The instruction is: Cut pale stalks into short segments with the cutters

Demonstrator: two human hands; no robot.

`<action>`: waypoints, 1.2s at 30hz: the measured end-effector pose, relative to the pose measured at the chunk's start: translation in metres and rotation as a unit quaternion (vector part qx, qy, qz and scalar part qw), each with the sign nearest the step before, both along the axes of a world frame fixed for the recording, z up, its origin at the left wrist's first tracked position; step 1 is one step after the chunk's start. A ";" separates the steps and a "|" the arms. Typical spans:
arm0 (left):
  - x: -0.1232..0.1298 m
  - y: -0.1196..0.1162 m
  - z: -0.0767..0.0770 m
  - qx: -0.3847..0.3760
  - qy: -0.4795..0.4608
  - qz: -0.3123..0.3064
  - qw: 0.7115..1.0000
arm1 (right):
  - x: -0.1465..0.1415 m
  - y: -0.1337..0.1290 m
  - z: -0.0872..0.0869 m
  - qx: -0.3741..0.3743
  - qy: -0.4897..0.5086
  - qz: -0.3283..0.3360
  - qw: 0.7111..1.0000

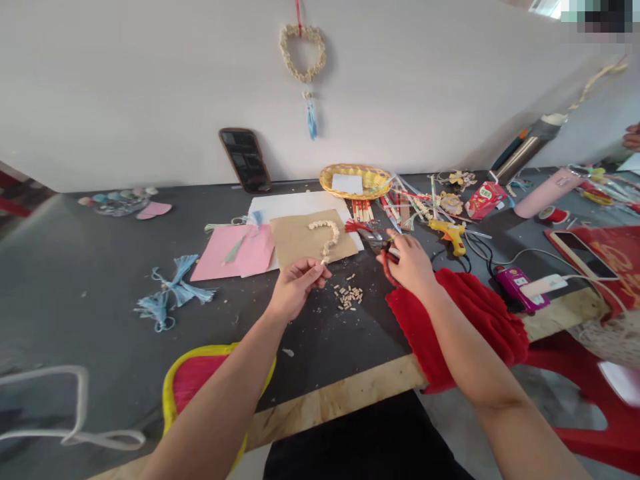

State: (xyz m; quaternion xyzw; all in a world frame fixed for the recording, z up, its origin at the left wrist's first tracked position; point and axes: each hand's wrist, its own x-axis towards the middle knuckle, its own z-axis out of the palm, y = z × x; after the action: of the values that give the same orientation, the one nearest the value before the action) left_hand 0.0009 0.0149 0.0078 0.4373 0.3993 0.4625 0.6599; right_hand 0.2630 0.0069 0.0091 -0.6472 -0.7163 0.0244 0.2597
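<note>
My left hand (pixel 296 285) pinches the lower end of a curved strand of small cream pieces (pixel 334 235), which bends like a hook above a sheet of brown paper (pixel 290 239). My right hand (pixel 411 265) is closed around a red-handled tool (pixel 387 267); its working end is mostly hidden, so I cannot tell whether it is scissors or pliers. A pile of short, pale cut pieces (pixel 349 297) lies on the dark table between my hands. Beside my right forearm is a bunched red cloth (pixel 475 313).
Pink paper (pixel 220 257) and blue tassels (pixel 177 283) lie to the left. A yellow basket (pixel 327 181), a yellow glue gun (pixel 453 237), a juice box (pixel 485 199) and a purple power strip (pixel 517 287) with cables stand right. A phone (pixel 245 160) leans against the wall.
</note>
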 end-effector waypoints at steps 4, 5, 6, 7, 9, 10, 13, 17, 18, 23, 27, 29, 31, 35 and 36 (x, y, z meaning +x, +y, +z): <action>-0.001 0.001 0.000 -0.013 -0.004 0.003 1.000 | 0.032 0.013 -0.003 -0.023 -0.014 -0.096 0.995; -0.001 0.001 -0.001 -0.016 -0.001 0.004 1.000 | 0.037 0.015 -0.003 -0.034 -0.016 -0.113 0.993; -0.001 0.001 -0.001 -0.015 -0.002 0.010 1.000 | 0.041 0.017 -0.004 -0.045 -0.017 -0.125 0.991; -0.001 0.002 -0.001 -0.017 0.000 0.008 1.000 | 0.044 0.019 -0.005 -0.055 -0.019 -0.135 0.989; -0.001 0.003 -0.001 -0.013 0.004 0.006 1.000 | 0.048 0.021 -0.007 -0.079 -0.026 -0.147 0.986; -0.001 0.003 -0.001 -0.012 0.009 0.004 1.000 | 0.049 0.022 -0.008 -0.090 -0.032 -0.151 0.984; -0.001 0.003 0.001 -0.009 0.018 0.004 1.000 | 0.050 0.024 -0.011 -0.110 -0.045 -0.150 0.982; 0.000 0.003 0.004 -0.009 0.027 0.012 1.000 | 0.049 0.022 -0.012 -0.111 -0.054 -0.144 0.982; 0.000 0.003 0.004 -0.009 0.028 0.013 0.999 | 0.049 0.022 -0.011 -0.111 -0.055 -0.144 0.982; -0.001 0.003 0.003 -0.001 0.034 0.015 0.999 | 0.049 0.022 -0.012 -0.110 -0.055 -0.144 0.982; -0.002 0.004 0.000 0.006 0.037 0.006 0.999 | 0.050 0.023 -0.014 -0.110 -0.050 -0.144 0.982; -0.003 0.005 -0.002 0.011 0.037 0.000 0.999 | 0.051 0.023 -0.015 -0.111 -0.047 -0.140 0.983; -0.003 0.005 -0.002 0.012 0.038 -0.003 0.999 | 0.051 0.022 -0.015 -0.113 -0.042 -0.137 0.983; -0.002 0.005 -0.001 0.005 0.035 0.001 0.999 | 0.050 0.021 -0.011 -0.110 -0.033 -0.144 0.983; -0.002 0.005 -0.001 0.004 0.035 0.000 0.999 | 0.049 0.020 -0.011 -0.108 -0.031 -0.145 0.983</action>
State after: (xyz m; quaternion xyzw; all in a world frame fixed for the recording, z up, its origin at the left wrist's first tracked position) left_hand -0.0014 0.0199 0.0073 0.4555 0.4206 0.4488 0.6436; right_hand 0.3123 0.0274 -0.0016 -0.7690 -0.6157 0.0436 0.1661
